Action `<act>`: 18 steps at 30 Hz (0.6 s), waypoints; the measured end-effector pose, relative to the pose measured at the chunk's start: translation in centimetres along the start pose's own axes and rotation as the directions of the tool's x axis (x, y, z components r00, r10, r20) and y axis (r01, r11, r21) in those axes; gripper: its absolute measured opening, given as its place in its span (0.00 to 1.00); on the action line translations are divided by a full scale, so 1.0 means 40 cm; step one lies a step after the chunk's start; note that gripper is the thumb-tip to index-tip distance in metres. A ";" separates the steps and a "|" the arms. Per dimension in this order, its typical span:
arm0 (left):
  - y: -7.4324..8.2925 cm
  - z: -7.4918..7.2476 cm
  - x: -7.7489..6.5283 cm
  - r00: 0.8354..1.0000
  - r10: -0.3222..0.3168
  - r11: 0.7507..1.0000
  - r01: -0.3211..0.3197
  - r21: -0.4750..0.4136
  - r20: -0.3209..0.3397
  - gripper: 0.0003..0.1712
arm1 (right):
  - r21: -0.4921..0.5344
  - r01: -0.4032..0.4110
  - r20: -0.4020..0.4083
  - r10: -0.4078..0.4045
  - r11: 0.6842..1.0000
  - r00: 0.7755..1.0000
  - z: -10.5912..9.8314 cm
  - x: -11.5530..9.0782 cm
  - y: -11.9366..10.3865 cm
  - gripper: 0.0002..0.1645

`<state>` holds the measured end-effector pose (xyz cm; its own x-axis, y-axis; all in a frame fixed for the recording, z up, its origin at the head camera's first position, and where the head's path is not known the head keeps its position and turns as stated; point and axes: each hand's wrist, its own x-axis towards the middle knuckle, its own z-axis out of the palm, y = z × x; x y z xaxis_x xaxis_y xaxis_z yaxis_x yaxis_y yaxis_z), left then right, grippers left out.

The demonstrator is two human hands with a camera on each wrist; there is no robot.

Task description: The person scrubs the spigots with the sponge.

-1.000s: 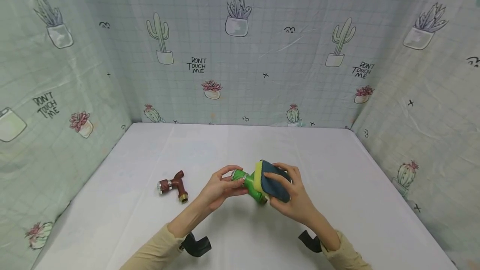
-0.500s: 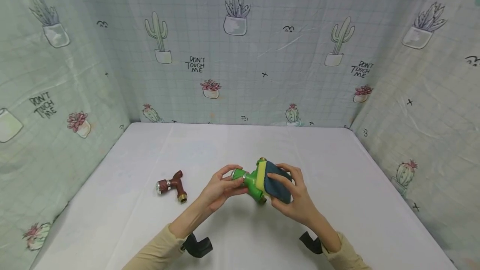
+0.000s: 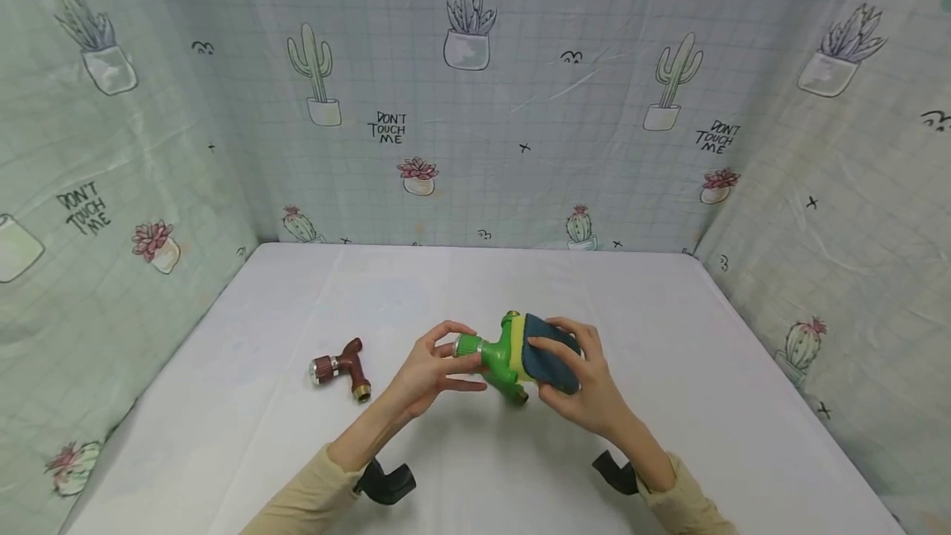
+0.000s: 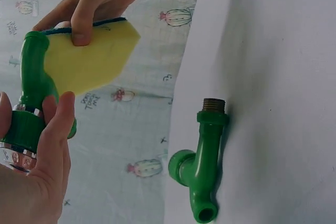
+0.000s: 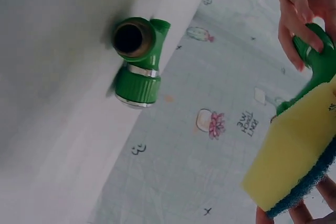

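In the head view my left hand (image 3: 427, 370) holds a green tap (image 3: 503, 345) by its ribbed knob, fingers spread around it. My right hand (image 3: 583, 370) grips a sponge (image 3: 551, 356) with a dark blue scouring side and a yellow foam side. The foam is against the tap's body. Behind and below the held tap, a second green tap (image 4: 209, 156) lies on the table in the left wrist view, its threaded brass end bare. The right wrist view shows this second tap (image 5: 137, 64) end-on; in the head view it is mostly hidden.
A dark red tap (image 3: 345, 368) lies on the white table (image 3: 357, 287) to the left. Dark curved pieces (image 3: 386, 483) sit at both wrists. Cactus-printed cloth (image 3: 505, 106) walls the table at the back and sides.
The sponge has shifted slightly up and to the right, uncovering more of the held tap and its upper end. My left fingers have spread and shifted a little on the knob.
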<state>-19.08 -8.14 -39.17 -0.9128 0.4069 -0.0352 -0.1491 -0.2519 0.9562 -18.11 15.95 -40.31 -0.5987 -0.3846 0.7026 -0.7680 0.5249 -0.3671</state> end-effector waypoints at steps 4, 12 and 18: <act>-0.005 0.014 0.000 0.998 0.062 0.995 -0.059 0.082 -0.028 0.21 | -0.011 -0.003 0.034 0.003 1.000 0.999 -0.006 0.017 -0.011 0.32; 0.006 0.043 -0.004 0.980 0.155 0.979 -0.136 0.150 -0.128 0.24 | -0.234 0.055 0.075 -0.038 0.971 0.996 -0.024 0.046 -0.039 0.32; 0.011 0.042 -0.003 0.990 0.065 0.996 -0.056 0.075 -0.124 0.19 | -0.368 0.089 0.081 -0.064 0.926 0.995 -0.033 0.050 -0.051 0.32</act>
<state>-18.39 -6.83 -38.27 -0.9607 0.2773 -0.0088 -0.0690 -0.2081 0.9757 -17.44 15.11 -37.37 -0.5650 -0.4771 0.6732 -0.6804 0.7309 -0.0531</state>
